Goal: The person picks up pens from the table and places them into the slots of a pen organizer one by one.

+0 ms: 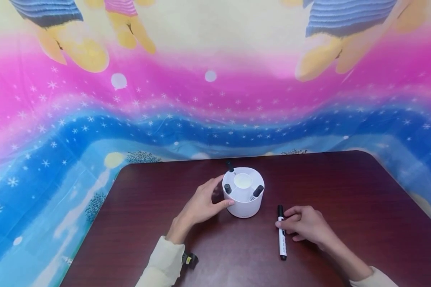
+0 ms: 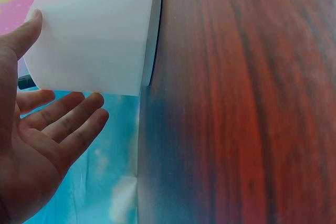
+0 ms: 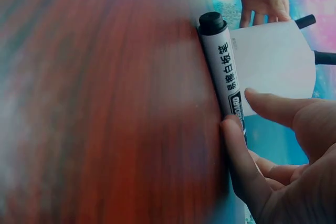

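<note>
A round white pen holder stands on the table with several black-capped markers in its outer slots. My left hand is spread at its left side, thumb by the near wall. In the left wrist view the fingers stretch out loosely, with their tips right at the holder's edge. To the right of the holder, my right hand pinches a white whiteboard marker between thumb and fingers. Its black cap points away from me. Dark Chinese lettering shows on its barrel in the right wrist view.
The dark red wooden table has rounded far corners. Behind it and along its sides hangs a colourful cloth with snowflakes and cartoon figures. A small black device is worn at the left wrist, by the pale sleeve.
</note>
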Available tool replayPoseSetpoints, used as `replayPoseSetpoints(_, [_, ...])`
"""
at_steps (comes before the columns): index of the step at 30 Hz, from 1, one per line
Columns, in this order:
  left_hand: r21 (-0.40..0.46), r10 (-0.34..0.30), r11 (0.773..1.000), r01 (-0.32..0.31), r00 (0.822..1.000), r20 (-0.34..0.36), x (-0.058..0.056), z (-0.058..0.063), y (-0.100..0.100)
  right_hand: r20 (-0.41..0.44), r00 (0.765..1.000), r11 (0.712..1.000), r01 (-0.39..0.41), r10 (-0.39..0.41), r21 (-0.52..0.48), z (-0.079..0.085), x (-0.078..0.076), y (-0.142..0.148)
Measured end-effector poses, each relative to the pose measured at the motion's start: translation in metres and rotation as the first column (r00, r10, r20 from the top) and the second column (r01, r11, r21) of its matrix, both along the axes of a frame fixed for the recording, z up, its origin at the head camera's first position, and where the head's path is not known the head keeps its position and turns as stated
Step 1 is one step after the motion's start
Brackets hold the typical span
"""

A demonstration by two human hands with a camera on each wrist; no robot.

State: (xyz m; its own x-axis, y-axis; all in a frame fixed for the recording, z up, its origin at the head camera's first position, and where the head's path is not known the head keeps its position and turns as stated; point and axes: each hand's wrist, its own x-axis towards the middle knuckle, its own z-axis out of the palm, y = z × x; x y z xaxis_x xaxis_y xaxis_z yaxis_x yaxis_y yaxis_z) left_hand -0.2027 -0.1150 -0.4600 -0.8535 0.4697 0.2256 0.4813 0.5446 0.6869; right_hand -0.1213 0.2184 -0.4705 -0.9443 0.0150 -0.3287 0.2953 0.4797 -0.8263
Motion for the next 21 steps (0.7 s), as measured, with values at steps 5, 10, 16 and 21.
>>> replayPoseSetpoints(5, [0.004, -0.003, 1.0, 0.003, 1.0, -0.004, 0.001, 0.001, -0.001, -0.013, 1.0, 0.999, -0.003, 0.004, 0.044, 0.001, -0.003, -0.003])
replayPoseSetpoints(10, [0.004, -0.001, 1.0, 0.001, 1.0, 0.005, 0.001, 0.002, 0.0, 0.013, 0.999, 0.999, -0.043, 0.043, -0.029, 0.001, -0.005, 0.003])
replayPoseSetpoints(16, [0.007, 0.004, 1.0, -0.004, 1.0, 0.012, 0.001, 0.003, 0.001, 0.007, 0.993, 0.983, -0.116, 0.119, -0.143, 0.005, -0.006, 0.012])
replayPoseSetpoints(21, [0.002, 0.001, 1.0, -0.001, 1.0, 0.016, 0.002, 0.003, 0.001, -0.033, 0.988, 0.963, -0.153, 0.149, -0.223, 0.009, -0.008, 0.017])
